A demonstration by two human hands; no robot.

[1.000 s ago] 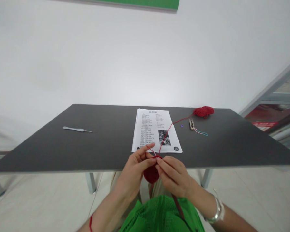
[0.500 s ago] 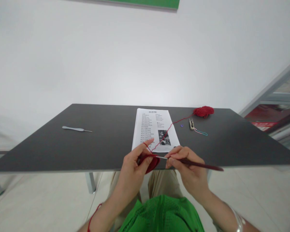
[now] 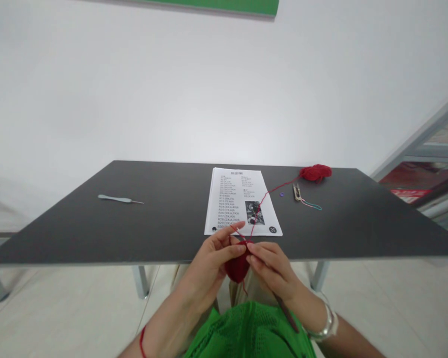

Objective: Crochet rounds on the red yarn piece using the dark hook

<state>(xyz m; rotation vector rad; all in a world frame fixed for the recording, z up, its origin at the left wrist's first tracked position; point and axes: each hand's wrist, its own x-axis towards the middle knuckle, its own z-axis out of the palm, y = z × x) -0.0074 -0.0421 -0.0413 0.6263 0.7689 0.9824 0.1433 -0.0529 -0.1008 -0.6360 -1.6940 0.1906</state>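
Observation:
Just off the table's front edge, my left hand (image 3: 214, 256) pinches a small piece of red crochet work (image 3: 238, 266). Red yarn (image 3: 272, 189) runs over its raised index finger and back to the ball. My right hand (image 3: 274, 268) is closed round a crochet hook, its dark handle (image 3: 286, 313) slanting down toward my lap. The hook's tip is hidden by the fingers, which touch the crochet work's upper right edge. A short red tail (image 3: 245, 288) dangles below the piece.
Printed pattern sheets (image 3: 242, 181) lie on the dark table (image 3: 164, 214). A red yarn ball (image 3: 315, 172), thread snips (image 3: 296, 192) with a cord, and a small purple ring (image 3: 281, 194) are to the right. Another crochet hook (image 3: 120, 199), grey-handled, lies left. A white wall stands behind.
My right hand has moved left against the crochet work, and the hook's handle has swung from pointing right to pointing down toward me. The crochet work is turned and hangs lower.

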